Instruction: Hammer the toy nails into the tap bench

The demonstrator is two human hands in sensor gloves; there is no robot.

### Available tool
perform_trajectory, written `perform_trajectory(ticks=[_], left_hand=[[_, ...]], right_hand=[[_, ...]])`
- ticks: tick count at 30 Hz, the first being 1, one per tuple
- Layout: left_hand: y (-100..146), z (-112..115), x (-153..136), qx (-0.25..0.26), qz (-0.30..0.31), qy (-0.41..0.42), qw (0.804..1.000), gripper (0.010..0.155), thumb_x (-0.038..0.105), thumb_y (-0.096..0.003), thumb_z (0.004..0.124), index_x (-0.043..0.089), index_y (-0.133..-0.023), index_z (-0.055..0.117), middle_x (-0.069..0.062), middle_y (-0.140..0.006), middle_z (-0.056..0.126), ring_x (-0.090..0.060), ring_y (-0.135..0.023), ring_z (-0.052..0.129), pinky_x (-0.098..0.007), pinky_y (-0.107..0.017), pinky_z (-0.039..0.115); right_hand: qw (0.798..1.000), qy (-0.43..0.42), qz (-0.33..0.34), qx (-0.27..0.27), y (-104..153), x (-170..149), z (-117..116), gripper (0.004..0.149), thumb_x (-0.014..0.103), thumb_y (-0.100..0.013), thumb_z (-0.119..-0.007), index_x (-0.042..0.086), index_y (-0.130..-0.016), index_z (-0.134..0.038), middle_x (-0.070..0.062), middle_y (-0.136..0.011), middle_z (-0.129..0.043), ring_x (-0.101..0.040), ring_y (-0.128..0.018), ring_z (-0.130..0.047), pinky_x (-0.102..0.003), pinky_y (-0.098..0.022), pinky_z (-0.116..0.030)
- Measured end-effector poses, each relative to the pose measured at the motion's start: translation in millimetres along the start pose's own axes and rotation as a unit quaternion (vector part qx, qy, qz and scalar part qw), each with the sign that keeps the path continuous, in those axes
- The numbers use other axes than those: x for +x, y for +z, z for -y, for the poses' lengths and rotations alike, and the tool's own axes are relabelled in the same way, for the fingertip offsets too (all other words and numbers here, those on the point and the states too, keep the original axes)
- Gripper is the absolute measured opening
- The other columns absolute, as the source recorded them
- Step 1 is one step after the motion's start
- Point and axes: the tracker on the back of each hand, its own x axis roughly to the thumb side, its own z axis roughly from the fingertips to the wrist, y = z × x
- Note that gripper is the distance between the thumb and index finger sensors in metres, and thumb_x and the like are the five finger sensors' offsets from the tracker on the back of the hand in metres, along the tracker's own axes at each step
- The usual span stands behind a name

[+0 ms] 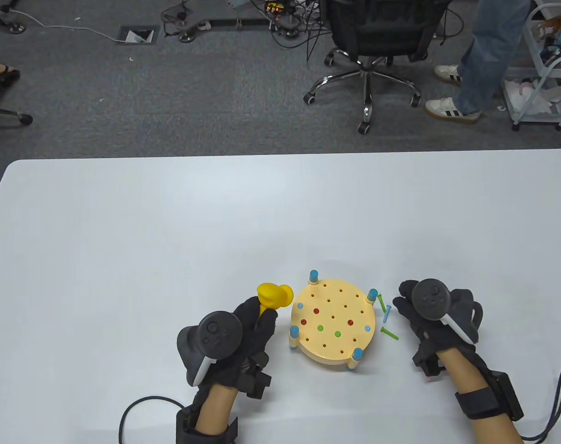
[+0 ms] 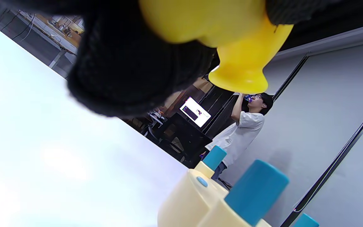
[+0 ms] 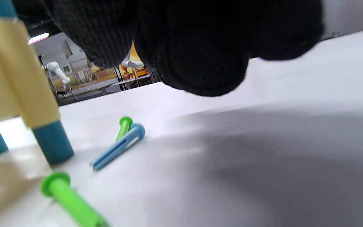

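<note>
The round cream tap bench (image 1: 332, 323) with blue corner pegs stands near the table's front edge; red, green and blue nails sit flush in its top. My left hand (image 1: 248, 328) grips the yellow toy hammer (image 1: 274, 296) by its handle, head up, just left of the bench; the hammer also fills the top of the left wrist view (image 2: 228, 41). My right hand (image 1: 412, 307) hovers right of the bench with nothing in it, its fingers curled above three loose nails: a blue one (image 1: 387, 313) (image 3: 118, 147) and two green ones (image 1: 381, 301) (image 1: 389, 334) (image 3: 71, 198).
An office chair (image 1: 368, 51) and a standing person's legs (image 1: 474, 60) are on the carpet beyond the table's far edge. A white cart (image 1: 539, 69) stands at the far right. A cable (image 1: 137, 407) trails from my left wrist.
</note>
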Motion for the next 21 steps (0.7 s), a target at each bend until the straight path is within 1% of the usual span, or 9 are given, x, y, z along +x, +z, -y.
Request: perform_trajectory(ticks=[3, 8, 14, 18, 21], left_hand=[[1, 1, 4, 0.002, 0.007, -0.022, 1.000, 0.064, 0.057, -0.0382, 0.064, 0.014, -0.083, 0.081, -0.014, -0.054, 0.100, -0.028, -0.028, 0.102, -0.034, -0.016, 0.081], [2, 2, 6, -0.003, 0.013, -0.025, 1.000, 0.064, 0.057, -0.0383, 0.064, 0.013, -0.083, 0.081, -0.015, -0.054, 0.100, -0.028, -0.028, 0.102, -0.035, -0.016, 0.081], [1, 3, 5, -0.005, 0.013, -0.022, 1.000, 0.064, 0.057, -0.0384, 0.064, 0.013, -0.083, 0.081, -0.015, -0.054, 0.100, -0.028, -0.027, 0.102, -0.035, -0.016, 0.081], [1, 3, 5, -0.009, 0.013, -0.023, 1.000, 0.064, 0.057, -0.0384, 0.064, 0.013, -0.082, 0.082, -0.015, -0.054, 0.100, -0.028, -0.027, 0.102, -0.035, -0.016, 0.081], [1, 3, 5, -0.013, 0.012, -0.024, 1.000, 0.065, 0.057, -0.0384, 0.064, 0.013, -0.083, 0.082, -0.015, -0.053, 0.100, -0.028, -0.027, 0.102, -0.035, -0.016, 0.081]], right_hand=[[1.000, 0.016, 0.009, 0.017, -1, 9, -10, 0.055, 0.042, -0.043, -0.075, 0.018, -0.093, -0.073, -0.010, -0.073, -0.089, -0.016, -0.042, -0.097, -0.033, -0.034, -0.084], [0.997, 0.064, -0.002, 0.034, -4, 17, -24, 0.051, 0.042, -0.044, -0.074, 0.021, -0.091, -0.076, -0.009, -0.072, -0.089, -0.016, -0.042, -0.096, -0.033, -0.035, -0.084], [0.995, 0.092, -0.015, 0.039, -5, 22, -26, 0.050, 0.041, -0.043, -0.076, 0.021, -0.089, -0.077, -0.008, -0.072, -0.088, -0.016, -0.042, -0.096, -0.033, -0.035, -0.084], [0.994, 0.095, -0.023, 0.040, -4, 21, -26, 0.049, 0.041, -0.043, -0.076, 0.021, -0.089, -0.078, -0.008, -0.071, -0.088, -0.016, -0.042, -0.096, -0.034, -0.035, -0.084], [0.993, 0.095, -0.040, 0.060, -4, 20, -25, 0.049, 0.041, -0.044, -0.075, 0.023, -0.089, -0.076, -0.008, -0.073, -0.087, -0.017, -0.043, -0.096, -0.035, -0.036, -0.084]])
